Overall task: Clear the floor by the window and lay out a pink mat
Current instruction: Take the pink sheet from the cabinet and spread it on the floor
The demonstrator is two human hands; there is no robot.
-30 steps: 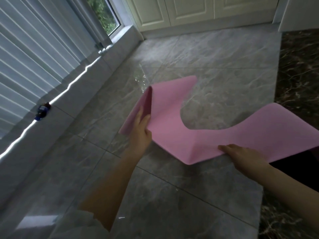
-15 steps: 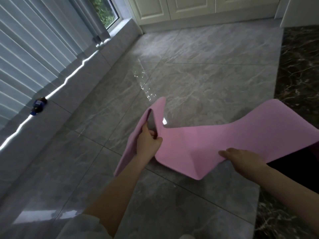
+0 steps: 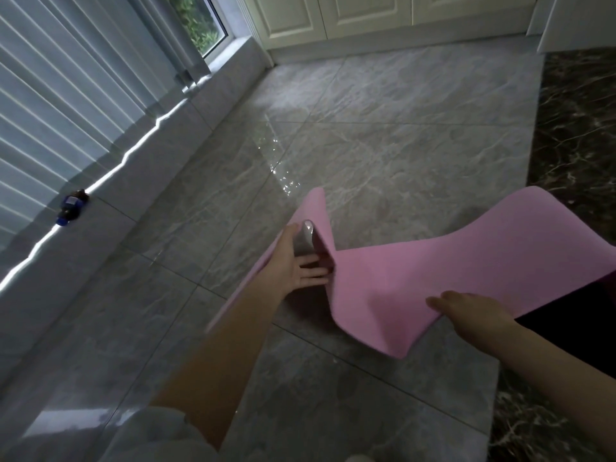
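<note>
We see the pink mat (image 3: 450, 281) held above the grey tiled floor (image 3: 383, 145), near its right-hand border where the grey tiles meet a strip of dark marbled flooring (image 3: 576, 128). The mat is not yet flat: its left portion stands up in a fold, its right portion curves upward and runs out of view at the right edge. Our left hand (image 3: 296, 265) lies inside that fold, fingers extended and relaxed against the mat's inner face, grasping nothing that we can confirm; the fingertips are hidden in the crease. Our right hand (image 3: 466, 311) holds the mat's near edge, fingers laid on top; the thumb is hidden beneath the mat, so we read this as a pinch but cannot see the underside contact. On the raised stone ledge (image 3: 140, 181) along the left side of the floor, a small dark bottle with a blue label (image 3: 71, 207) lies on its side, well apart from the mat. Vertical blinds (image 3: 66, 78) hang above the ledge, with the window (image 3: 200, 25) at the far corner. Cream cabinet doors (image 3: 366, 18) close the far edge of the floor. A dark garment (image 3: 573, 325) is cut off at the right; a pale sleeve (image 3: 150, 435) covers the left upper arm.
</note>
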